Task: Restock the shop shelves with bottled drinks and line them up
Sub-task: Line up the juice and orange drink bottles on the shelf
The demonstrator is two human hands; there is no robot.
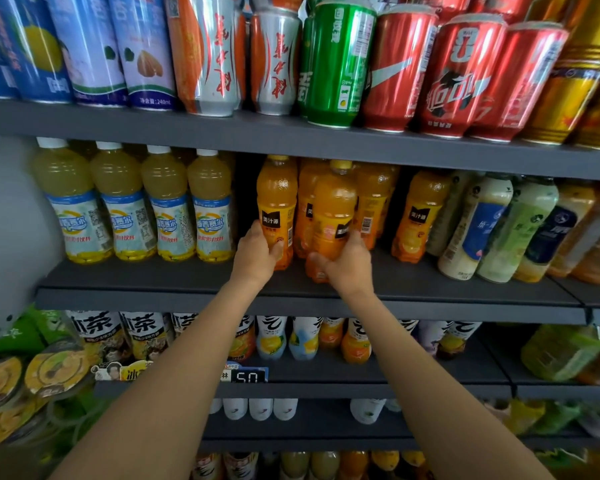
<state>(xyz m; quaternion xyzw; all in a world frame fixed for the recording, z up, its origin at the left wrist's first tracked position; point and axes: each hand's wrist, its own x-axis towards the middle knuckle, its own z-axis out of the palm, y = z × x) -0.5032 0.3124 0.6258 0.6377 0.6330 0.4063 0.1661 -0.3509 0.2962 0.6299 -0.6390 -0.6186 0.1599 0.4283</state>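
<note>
Dark grey shop shelving fills my view, and I am working at the middle shelf (430, 282), under a row of cans (336, 64) and beside four pale yellow juice bottles (132, 206) on the left. My left hand (257, 252) wraps the lower part of one orange juice bottle (277, 199), fingers curled around its left side and thumb pressed across the front just under the black label. My right hand (349, 261) grips a second orange bottle (333, 209) low down, fingers curled round its base; this one stands forward of the others, nearer the shelf edge. Both bottles look upright and seated on the shelf. I judge the step in hand to be lining up: the stock is on the shelf and I am squaring the front of the orange group. More orange bottles (371, 202) crowd close behind, and a dark gap separates the left bottle from the yellow row. Next I would need to slide the two into one even front row, labels outward, without knocking those behind.
</note>
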